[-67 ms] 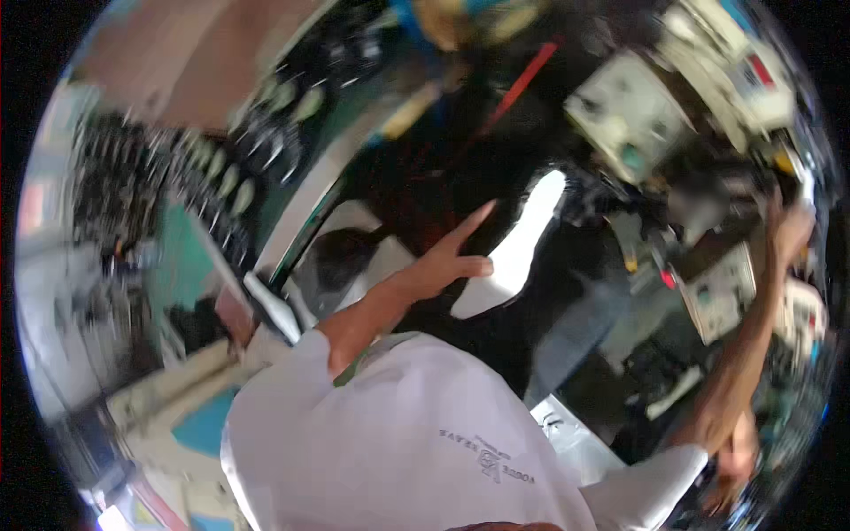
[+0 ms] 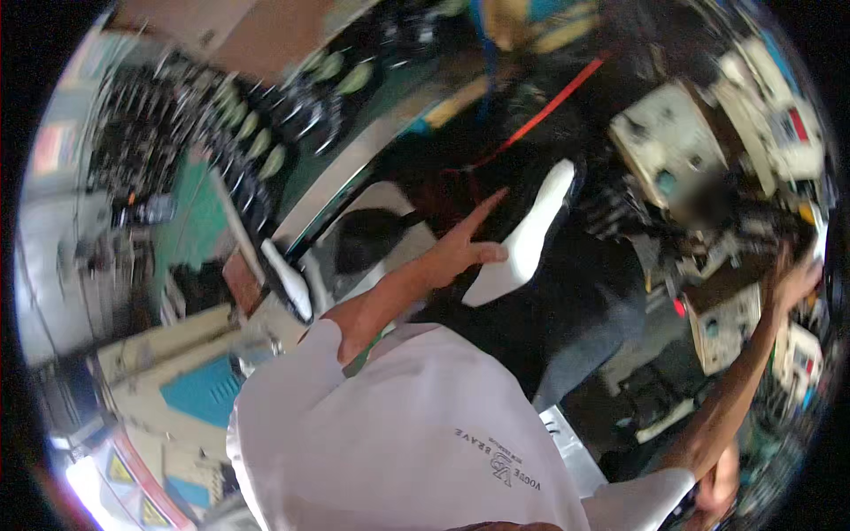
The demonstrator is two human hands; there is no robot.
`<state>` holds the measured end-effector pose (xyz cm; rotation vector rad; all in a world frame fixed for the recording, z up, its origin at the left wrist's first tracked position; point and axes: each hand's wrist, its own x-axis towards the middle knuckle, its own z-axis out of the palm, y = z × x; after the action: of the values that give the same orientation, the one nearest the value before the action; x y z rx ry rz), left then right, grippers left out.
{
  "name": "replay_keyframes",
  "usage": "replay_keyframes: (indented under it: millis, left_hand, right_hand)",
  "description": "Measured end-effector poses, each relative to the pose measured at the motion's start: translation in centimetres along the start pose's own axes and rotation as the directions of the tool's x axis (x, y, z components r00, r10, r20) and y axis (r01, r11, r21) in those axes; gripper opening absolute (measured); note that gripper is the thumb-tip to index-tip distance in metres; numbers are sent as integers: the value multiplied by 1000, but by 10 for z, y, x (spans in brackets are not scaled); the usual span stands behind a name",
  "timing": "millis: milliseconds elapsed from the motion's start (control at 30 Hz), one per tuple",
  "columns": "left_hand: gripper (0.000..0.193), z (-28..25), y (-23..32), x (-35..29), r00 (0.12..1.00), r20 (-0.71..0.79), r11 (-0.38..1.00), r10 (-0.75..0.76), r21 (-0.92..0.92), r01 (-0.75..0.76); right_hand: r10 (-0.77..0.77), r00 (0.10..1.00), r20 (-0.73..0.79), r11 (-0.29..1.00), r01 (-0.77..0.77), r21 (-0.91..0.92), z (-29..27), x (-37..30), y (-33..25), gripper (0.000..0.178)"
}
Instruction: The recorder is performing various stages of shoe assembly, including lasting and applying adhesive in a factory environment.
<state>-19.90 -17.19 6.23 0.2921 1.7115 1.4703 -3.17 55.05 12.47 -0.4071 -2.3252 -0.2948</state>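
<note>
My left hand is at a dark shoe whose long white sole face is turned up toward me. The thumb presses against the white edge near the heel. The index finger stretches away along the dark part, and the other fingers are hidden. The toe points away and to the right. I cannot tell whether the white face is the insole or the outsole. Far to the right, at the end of an outstretched arm, my right hand reaches beside pale machine parts with its somewhat blurred fingers apart. Nothing shows in it.
Another shoe with a white face leans at left. Racked shoes line the far left beside a pale rail. Beige machine boxes stand at right. A red strip lies ahead. Another person's hand shows low at right.
The whole view has swung, moving the background right and down in the picture. My left hand and the shoe have shifted together slightly up and right. Blur has lessened.
</note>
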Motion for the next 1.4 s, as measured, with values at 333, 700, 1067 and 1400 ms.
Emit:
replay_keyframes:
  millis: [333,700,1067,1400]
  left_hand:
    - [95,-179,-104,-165,616,-780,930,-108,-298,-214]
    - [94,-292,-255,-410,110,-991,997,-73,-70,28]
    - [84,-263,-423,-432,422,-905,953,-48,84,290]
    - [56,-393,-175,-145,797,-492,592,350,775,219]
  right_hand:
    - [309,609,731,629,-707,323,48,-306,-275,48]
    - [180,565,806,760,-599,251,6,-278,-332,36]
    - [8,714,700,918,-282,277,-14,-310,-313,41]
    - [535,666,520,681,-704,200,-91,-298,-391,42]
